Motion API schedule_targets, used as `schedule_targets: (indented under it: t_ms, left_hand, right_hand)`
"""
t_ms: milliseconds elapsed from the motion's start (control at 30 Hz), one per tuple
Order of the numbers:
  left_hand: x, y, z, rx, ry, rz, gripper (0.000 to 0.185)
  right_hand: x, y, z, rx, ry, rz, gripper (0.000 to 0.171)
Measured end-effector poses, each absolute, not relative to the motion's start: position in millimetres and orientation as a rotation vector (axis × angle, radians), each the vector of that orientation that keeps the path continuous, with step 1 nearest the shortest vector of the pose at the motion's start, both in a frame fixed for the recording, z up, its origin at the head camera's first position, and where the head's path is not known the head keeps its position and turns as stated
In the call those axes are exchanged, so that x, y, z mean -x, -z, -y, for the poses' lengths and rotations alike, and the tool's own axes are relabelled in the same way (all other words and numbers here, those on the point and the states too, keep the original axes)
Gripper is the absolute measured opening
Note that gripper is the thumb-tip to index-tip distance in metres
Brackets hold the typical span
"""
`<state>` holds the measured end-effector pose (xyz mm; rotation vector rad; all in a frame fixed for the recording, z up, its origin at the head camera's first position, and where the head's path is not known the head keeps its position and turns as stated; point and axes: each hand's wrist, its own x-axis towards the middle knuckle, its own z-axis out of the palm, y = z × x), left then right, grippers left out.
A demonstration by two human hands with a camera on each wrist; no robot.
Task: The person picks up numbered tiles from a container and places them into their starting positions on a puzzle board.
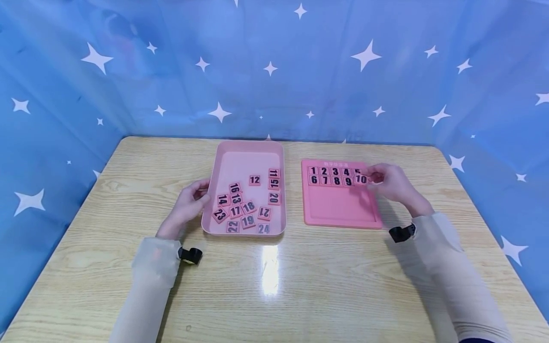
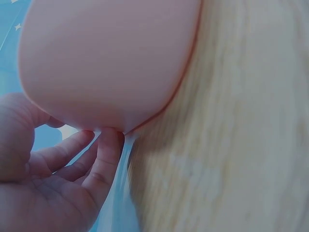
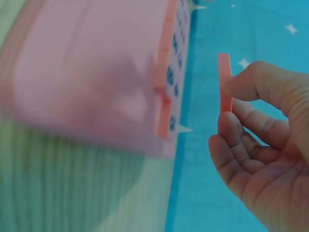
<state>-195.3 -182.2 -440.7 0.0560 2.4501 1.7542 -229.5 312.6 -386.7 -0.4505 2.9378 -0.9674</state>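
Tile "10" (image 1: 361, 179) pinched in right hand (image 1: 392, 183) at pink board's (image 1: 339, 209) second row; left hand (image 1: 188, 206), fingers relaxed, touches tray (image 1: 246, 152) of loose tiles on bench (image 1: 274, 286).

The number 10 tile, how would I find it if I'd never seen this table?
Look at the wooden table and find the flat pink board on its right side, beside the pink tray of loose tiles. The number 10 tile is at the right end of the board's second row, after 9. It's the only tile pinched by fingers, in the right hand.
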Motion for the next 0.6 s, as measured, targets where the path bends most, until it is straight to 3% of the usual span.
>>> schedule_targets:
  t_ms: [600]
  left_hand:
    - [195, 438, 181, -0.085, -1.749, -2.48, 0.046]
  right_hand:
    - [245, 408, -329, 0.521, 0.868, -2.858, 0.035]
